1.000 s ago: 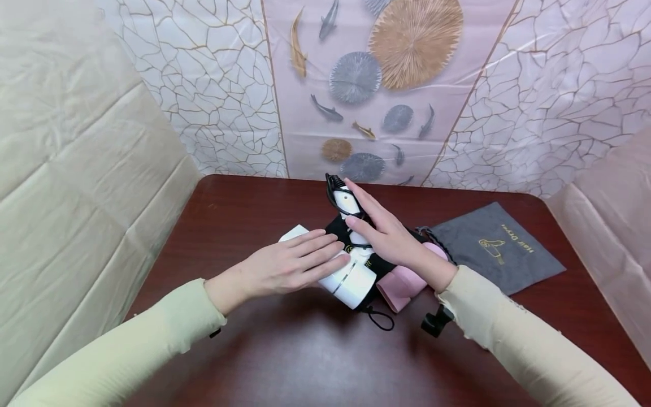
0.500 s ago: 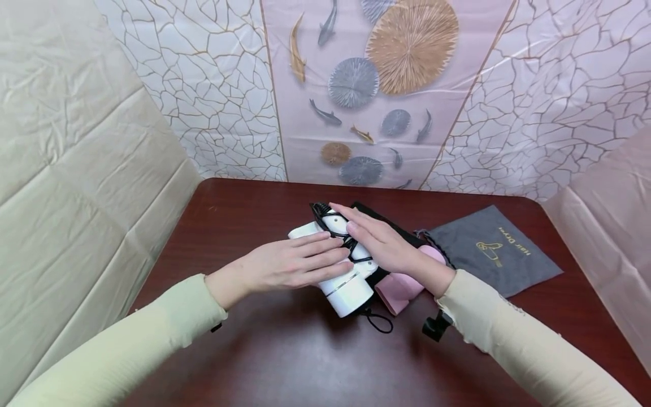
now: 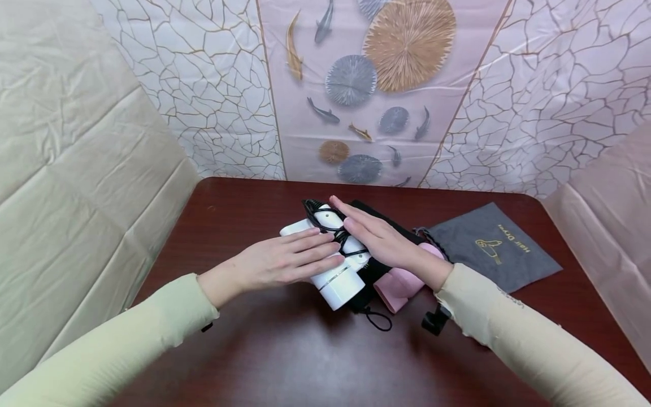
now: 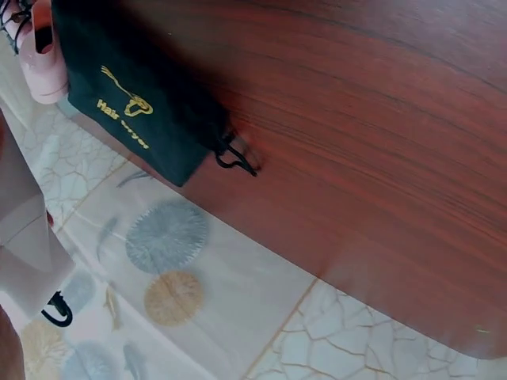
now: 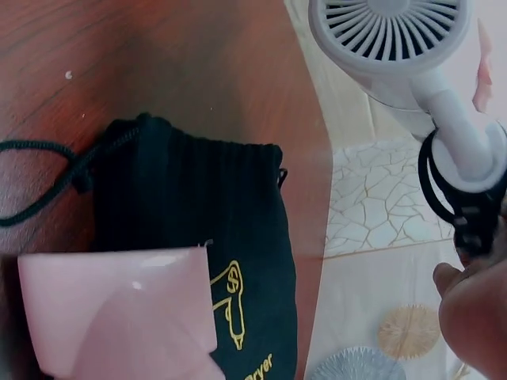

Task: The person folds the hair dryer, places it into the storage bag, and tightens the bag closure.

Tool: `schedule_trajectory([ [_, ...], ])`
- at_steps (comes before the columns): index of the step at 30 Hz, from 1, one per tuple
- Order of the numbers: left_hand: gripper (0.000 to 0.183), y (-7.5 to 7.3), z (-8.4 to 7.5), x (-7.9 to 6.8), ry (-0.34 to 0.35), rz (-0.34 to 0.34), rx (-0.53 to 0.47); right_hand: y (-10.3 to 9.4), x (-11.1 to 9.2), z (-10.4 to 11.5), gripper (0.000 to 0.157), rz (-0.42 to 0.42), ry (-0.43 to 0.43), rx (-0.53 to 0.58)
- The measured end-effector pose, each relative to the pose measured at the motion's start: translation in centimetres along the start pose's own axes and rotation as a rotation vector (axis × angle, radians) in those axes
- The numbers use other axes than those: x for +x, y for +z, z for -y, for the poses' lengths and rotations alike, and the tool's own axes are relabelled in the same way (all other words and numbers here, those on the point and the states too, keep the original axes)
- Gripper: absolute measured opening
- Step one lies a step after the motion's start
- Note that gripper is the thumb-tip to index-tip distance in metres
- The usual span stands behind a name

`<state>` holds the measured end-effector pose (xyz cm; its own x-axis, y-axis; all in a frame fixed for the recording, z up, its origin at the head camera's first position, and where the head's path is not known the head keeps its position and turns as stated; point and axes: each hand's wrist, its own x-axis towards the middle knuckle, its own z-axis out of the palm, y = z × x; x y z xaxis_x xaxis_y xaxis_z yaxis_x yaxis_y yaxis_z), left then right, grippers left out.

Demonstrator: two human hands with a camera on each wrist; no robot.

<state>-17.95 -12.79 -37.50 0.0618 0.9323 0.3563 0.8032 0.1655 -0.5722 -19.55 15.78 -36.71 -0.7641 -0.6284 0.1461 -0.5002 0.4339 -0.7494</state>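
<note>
A white hair dryer (image 3: 338, 287) is held up above the table, black cord (image 3: 311, 210) bundled at its folding handle (image 3: 351, 246). My left hand (image 3: 285, 259) grips the barrel, fingers laid across its top, thumb hidden. My right hand (image 3: 381, 237) presses along the handle with straight fingers, thumb against it. In the right wrist view the dryer's round grille (image 5: 392, 36) faces the camera, and my right hand (image 5: 483, 309) is partly cut off. Beneath lies a black drawstring pouch (image 4: 135, 95) with a gold dryer print.
A pink hair dryer (image 3: 399, 288) lies by the black pouch, under my right wrist. To the right is a flat grey pouch (image 3: 493, 246) lettered "Hair Dryer". All rest on a dark red table (image 3: 234, 209) enclosed by fabric walls (image 3: 218, 85).
The white dryer's handle has folded in from pointing away to lying alongside the barrel. My right hand has moved slightly left with it, fingers still straight; my left hand keeps the barrel.
</note>
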Motion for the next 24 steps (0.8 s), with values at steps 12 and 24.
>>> schedule_trajectory([
  [12, 0.054, -0.3, 0.8, -3.5, -0.126, 0.060, -0.118, -1.9, -1.4, -1.6, 0.057, -0.024, 0.105, -0.103],
  [24, 0.074, 0.6, 0.1, -6.5, -0.288, 0.091, -0.168, -1.7, -1.7, -2.8, 0.060, 0.000, 0.151, -0.154],
])
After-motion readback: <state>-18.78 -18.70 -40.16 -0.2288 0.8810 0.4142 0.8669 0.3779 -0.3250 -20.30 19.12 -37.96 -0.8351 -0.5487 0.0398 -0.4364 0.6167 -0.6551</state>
